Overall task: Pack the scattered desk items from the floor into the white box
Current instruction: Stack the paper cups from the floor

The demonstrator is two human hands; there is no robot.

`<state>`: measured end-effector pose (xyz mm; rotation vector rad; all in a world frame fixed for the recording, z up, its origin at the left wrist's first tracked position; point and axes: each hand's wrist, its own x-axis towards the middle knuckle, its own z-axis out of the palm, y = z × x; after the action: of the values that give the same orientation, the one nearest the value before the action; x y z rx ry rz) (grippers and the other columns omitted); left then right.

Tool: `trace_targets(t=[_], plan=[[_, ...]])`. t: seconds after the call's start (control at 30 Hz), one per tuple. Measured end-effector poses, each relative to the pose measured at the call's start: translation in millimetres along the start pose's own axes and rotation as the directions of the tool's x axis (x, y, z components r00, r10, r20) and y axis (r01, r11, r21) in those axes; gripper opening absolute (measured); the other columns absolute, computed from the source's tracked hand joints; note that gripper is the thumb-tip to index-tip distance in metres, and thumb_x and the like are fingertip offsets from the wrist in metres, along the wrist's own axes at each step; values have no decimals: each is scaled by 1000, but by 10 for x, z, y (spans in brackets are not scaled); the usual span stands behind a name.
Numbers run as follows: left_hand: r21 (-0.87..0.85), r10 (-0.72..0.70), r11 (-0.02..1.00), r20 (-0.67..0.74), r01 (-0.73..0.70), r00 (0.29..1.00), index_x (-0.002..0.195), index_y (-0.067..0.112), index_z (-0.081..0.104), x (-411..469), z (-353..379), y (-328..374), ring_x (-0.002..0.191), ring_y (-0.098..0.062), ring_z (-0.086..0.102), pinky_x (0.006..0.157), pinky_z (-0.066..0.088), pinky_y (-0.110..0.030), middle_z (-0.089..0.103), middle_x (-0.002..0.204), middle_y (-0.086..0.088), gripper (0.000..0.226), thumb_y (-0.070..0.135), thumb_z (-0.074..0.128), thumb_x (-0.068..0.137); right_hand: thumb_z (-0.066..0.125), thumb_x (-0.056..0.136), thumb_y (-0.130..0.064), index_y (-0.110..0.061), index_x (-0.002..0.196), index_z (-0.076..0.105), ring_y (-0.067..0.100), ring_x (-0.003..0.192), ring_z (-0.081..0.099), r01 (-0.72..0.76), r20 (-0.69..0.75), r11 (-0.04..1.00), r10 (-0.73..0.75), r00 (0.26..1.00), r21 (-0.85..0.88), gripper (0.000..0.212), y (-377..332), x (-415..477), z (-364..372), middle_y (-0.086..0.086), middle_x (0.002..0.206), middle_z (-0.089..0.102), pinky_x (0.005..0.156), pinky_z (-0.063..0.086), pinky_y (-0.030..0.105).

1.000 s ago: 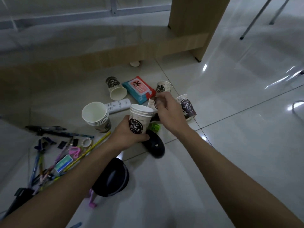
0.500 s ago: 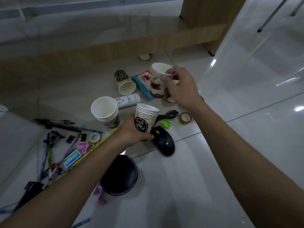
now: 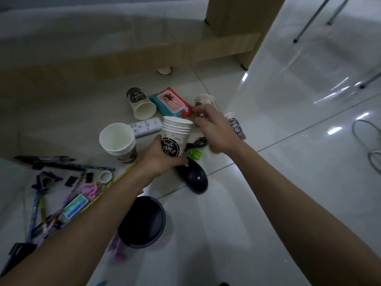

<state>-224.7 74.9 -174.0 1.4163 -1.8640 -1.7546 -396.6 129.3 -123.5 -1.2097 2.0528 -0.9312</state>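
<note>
My left hand grips a stack of printed paper cups, held upright just above the floor. My right hand is just past the stack, its loosely bent fingers beside a paper cup on the floor; it holds nothing that I can see. Another cup stands to the right of that hand. A second cup stack and a tipped cup are to the left. A black mouse lies under my left hand. The white box is out of view.
A wipes pack and a white remote lie behind the cups. Pens, clips and a tape roll are scattered at the left. A black round lid lies close to me. A wooden desk leg stands at the back, and a cable lies at the right.
Half a second ago my right hand held a cup up. That cup is now in the stack in my left hand, and my right hand has dropped to another cup on the floor.
</note>
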Motion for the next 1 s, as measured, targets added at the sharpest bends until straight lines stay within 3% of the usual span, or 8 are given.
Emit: trace_targets(t=[0.07, 0.17, 0.23, 0.37, 0.53, 0.67, 0.9, 1.0], plan=[[13, -8, 1000, 23, 8, 1000, 127, 12, 50, 2, 44, 6, 102, -15, 64, 80, 54, -25, 66, 115, -3, 76, 8, 90, 62, 60, 88, -23, -18, 141, 43, 31, 142, 29, -29, -48, 856, 5, 999, -516, 56, 156, 179, -86, 12, 152, 34, 113, 29, 58], [32, -13, 999, 59, 11, 998, 129, 15, 49, -20, 121, 27, 105, -16, 63, 85, 53, -29, 65, 115, 0, 78, 11, 91, 62, 64, 86, -23, -18, 148, 30, 39, 149, 7, -218, -68, 655, 247, 967, -724, 71, 514, 356, -198, 13, 161, 11, 113, 24, 63], [31, -11, 999, 79, 8, 997, 129, 17, 50, -33, 145, 42, 106, -15, 63, 91, 53, -31, 66, 116, 1, 79, 13, 92, 62, 63, 90, -26, -16, 141, 36, 39, 138, 29, -305, -120, 686, 305, 945, -660, 59, 738, 352, -245, 16, 151, 26, 105, 37, 59], [66, -5, 998, 84, 0, 996, 125, 19, 53, -81, 123, 33, 106, -14, 65, 96, 53, -37, 68, 116, 3, 77, 21, 94, 60, 61, 90, -22, -11, 122, 48, 33, 109, 50, -283, -336, 813, 115, 935, -509, 36, 884, 80, -325, 15, 130, 43, 88, 50, 46], [109, -33, 994, 18, 31, 999, 115, 25, 55, -104, 118, -29, 103, -19, 67, 93, 55, -46, 70, 110, 4, 90, 43, 90, 34, 60, 95, -24, -9, 116, 52, 14, 100, 60, 179, -521, 983, -134, 843, 36, 27, 364, -153, -437, 7, 115, 56, 74, 56, 20], [105, -24, 994, 4, 24, 1000, 115, 27, 55, -105, 170, -28, 102, -17, 67, 91, 57, -45, 69, 110, 5, 91, 46, 87, 32, 61, 95, -27, -13, 103, 56, 18, 90, 70, 176, -330, 931, -64, 942, 321, 17, 57, -104, -247, 4, 99, 67, 72, 61, 35], [172, 49, 984, -83, -34, 995, 127, 26, 46, -100, 102, -16, 106, -15, 63, 91, 53, -38, 66, 116, 7, 94, 35, 94, 46, 55, 97, -21, -25, 87, 64, 6, 75, 62, 293, -41, 952, -290, 956, 92, 14, 207, -133, -56, -11, 80, 66, 64, 47, 18], [267, 102, 960, -65, -81, 993, 127, 25, 48, -56, 57, -15, 103, -15, 63, 84, 51, -32, 65, 114, 9, 86, 29, 93, 54, 43, 98, -20, -22, 87, 60, 12, 75, 59, 353, 161, 936, -346, 924, -15, 20, 201, 18, -77, -5, 80, 64, 66, 50, 32]])
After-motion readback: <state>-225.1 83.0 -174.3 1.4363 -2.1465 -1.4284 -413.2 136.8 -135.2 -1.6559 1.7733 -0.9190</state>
